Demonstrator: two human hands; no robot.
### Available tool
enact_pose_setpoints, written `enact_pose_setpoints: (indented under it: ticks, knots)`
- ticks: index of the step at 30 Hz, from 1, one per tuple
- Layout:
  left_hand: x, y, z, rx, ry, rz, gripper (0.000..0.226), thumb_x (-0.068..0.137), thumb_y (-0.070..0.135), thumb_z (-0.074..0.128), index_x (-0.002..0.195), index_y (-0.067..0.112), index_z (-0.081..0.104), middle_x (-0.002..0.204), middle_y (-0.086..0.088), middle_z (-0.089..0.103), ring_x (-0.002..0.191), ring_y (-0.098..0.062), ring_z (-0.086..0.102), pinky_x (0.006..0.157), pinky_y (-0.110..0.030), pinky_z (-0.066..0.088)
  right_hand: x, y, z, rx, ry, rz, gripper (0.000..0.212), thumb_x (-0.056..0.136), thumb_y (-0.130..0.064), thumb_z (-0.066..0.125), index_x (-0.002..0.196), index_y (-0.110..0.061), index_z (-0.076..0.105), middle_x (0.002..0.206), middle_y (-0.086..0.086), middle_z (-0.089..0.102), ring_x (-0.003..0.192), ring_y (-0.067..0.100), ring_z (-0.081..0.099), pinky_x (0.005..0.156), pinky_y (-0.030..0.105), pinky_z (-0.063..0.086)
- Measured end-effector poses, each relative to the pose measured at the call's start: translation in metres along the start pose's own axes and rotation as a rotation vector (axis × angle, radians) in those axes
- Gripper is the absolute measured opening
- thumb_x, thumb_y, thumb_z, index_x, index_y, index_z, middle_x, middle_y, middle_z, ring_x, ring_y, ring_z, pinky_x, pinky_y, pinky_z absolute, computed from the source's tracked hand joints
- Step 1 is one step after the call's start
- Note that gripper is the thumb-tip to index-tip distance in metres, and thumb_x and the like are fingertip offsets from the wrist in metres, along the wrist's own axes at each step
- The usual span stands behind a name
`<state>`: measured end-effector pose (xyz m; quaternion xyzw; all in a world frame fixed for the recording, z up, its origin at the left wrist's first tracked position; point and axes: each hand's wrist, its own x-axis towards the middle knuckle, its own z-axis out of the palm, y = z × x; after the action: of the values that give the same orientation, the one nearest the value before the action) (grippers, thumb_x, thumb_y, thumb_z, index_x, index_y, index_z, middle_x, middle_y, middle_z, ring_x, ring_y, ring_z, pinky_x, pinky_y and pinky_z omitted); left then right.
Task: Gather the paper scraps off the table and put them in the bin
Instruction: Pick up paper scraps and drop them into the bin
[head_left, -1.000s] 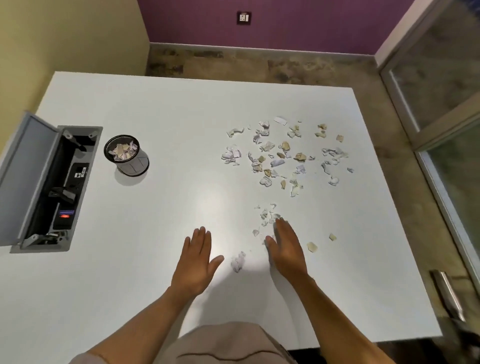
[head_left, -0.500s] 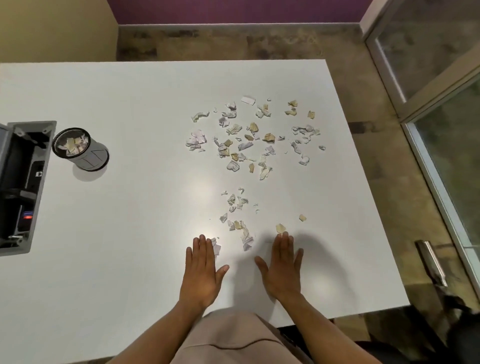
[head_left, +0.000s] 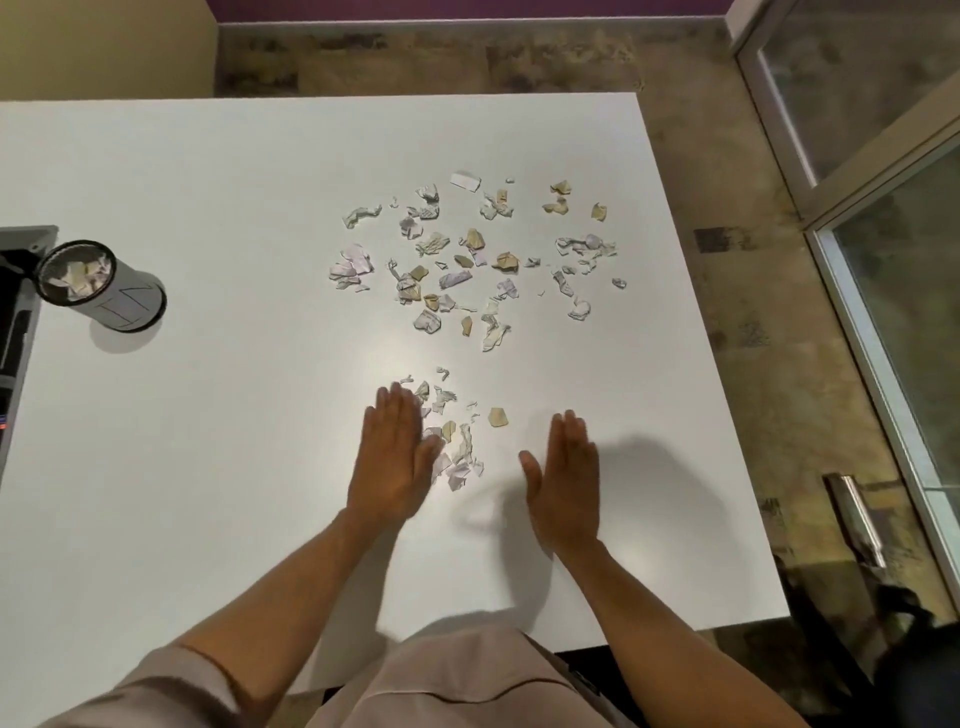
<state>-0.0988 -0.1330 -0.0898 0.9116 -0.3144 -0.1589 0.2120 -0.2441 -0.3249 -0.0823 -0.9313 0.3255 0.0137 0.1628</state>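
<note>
Torn white and tan paper scraps lie on the white table (head_left: 208, 467). A wide scatter of scraps (head_left: 467, 260) covers the far middle, and a smaller cluster of scraps (head_left: 452, 441) lies near me. My left hand (head_left: 392, 452) lies flat with straight fingers, its thumb side touching that near cluster. My right hand (head_left: 563, 478) stands on its edge to the right of the cluster, fingers straight, a short gap from the paper. One tan scrap (head_left: 497, 417) lies between the hands' fingertips. The small grey mesh bin (head_left: 104, 288), with scraps inside, stands at the far left.
An open cable box (head_left: 21, 312) is set into the table at the left edge, touching the bin. The table's right edge drops to a stone floor (head_left: 753, 312) beside a glass door (head_left: 883, 234) with a metal handle (head_left: 857, 519).
Both hands have moved forward and spread apart to either side of the near cluster. The right hand has turned from flat onto its edge. The view has shifted right.
</note>
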Motion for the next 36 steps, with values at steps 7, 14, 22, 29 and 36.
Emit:
enact_pose_setpoints:
  ticks: [7, 14, 22, 29, 36]
  knots:
    - [0.051, -0.009, -0.011, -0.005, -0.073, -0.125, 0.08, 0.099, 0.057, 0.032, 0.154, 0.006, 0.005, 0.163, -0.012, 0.002, 0.151, -0.025, -0.004, 0.122, -0.047, -0.001, 0.01, 0.028, 0.007, -0.119, -0.116, -0.023, 0.087, 0.093, -0.067, 0.003, 0.153, -0.005, 0.012, 0.161, 0.013, 0.011, 0.149, 0.025, 0.005, 0.118, 0.049, 0.001]
    - [0.049, -0.005, 0.001, 0.178, -0.227, 0.275, 0.071, 0.1, 0.058, 0.016, 0.156, 0.015, 0.011, 0.164, -0.001, 0.004, 0.151, -0.017, -0.008, 0.121, -0.043, -0.009, 0.024, 0.013, 0.008, -0.141, -0.229, -0.288, 0.078, 0.097, -0.063, 0.015, 0.151, -0.007, 0.023, 0.16, 0.008, 0.017, 0.149, 0.021, 0.011, 0.116, 0.054, 0.01]
    - [0.064, -0.015, -0.022, 0.043, -0.114, 0.267, 0.061, 0.101, 0.053, 0.023, 0.151, 0.019, 0.031, 0.161, -0.002, 0.021, 0.151, -0.013, 0.003, 0.122, -0.034, 0.003, 0.066, 0.008, -0.012, 0.1, -0.098, -0.32, 0.068, 0.099, -0.056, 0.029, 0.149, -0.01, 0.031, 0.157, 0.006, 0.026, 0.146, 0.015, 0.021, 0.119, 0.034, 0.019]
    - [0.135, -0.024, -0.047, 0.091, 0.057, -0.018, 0.064, 0.1, 0.052, 0.028, 0.15, 0.011, 0.03, 0.16, -0.012, 0.022, 0.148, -0.034, 0.015, 0.118, -0.049, 0.018, 0.151, -0.031, -0.019, 0.194, -0.002, -0.239, 0.074, 0.095, -0.056, 0.037, 0.151, -0.008, 0.026, 0.158, 0.011, 0.022, 0.146, 0.026, 0.022, 0.118, 0.037, 0.022]
    - [0.188, -0.025, -0.042, 0.129, -0.02, 0.129, 0.057, 0.102, 0.043, 0.029, 0.151, 0.012, 0.031, 0.161, -0.012, 0.019, 0.148, -0.035, 0.016, 0.114, -0.05, 0.022, 0.207, -0.047, -0.006, 0.101, -0.064, -0.336, 0.079, 0.096, -0.061, 0.018, 0.15, -0.005, 0.027, 0.157, 0.013, 0.023, 0.147, 0.026, 0.02, 0.117, 0.039, 0.013]
